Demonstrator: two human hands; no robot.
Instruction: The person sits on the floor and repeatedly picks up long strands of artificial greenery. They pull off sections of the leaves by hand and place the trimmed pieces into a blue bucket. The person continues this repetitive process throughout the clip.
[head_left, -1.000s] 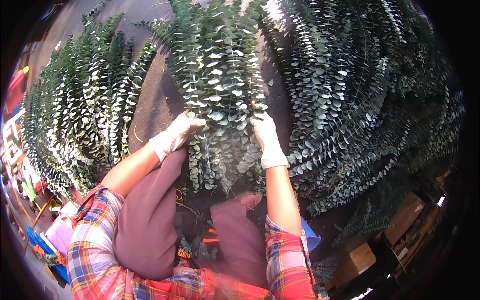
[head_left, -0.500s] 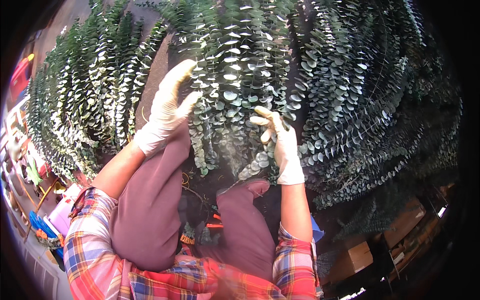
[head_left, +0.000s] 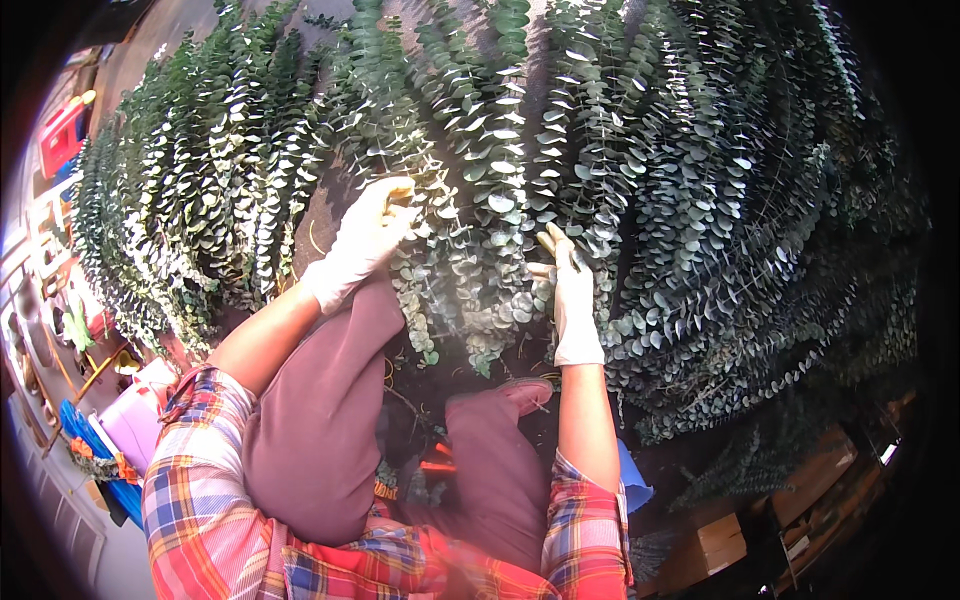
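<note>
Leafy stems (head_left: 501, 203) lie beyond the shoe (head_left: 524, 395), probably light, springy, easily bruised; we'd gather them at the ends nearest it. Our right hand (head_left: 573, 300) has fingers spread; our left hand (head_left: 364, 242) is curled, any pinch unclear.

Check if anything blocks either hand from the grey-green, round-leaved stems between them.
Nothing visible does. The white-gloved left hand is at the left edge of the grey-green, round-leaved stems, and the white-gloved right hand is at their right; actual contact is unclear.

Greenery workshop, many leafy branches (head_left: 502, 203)
</note>
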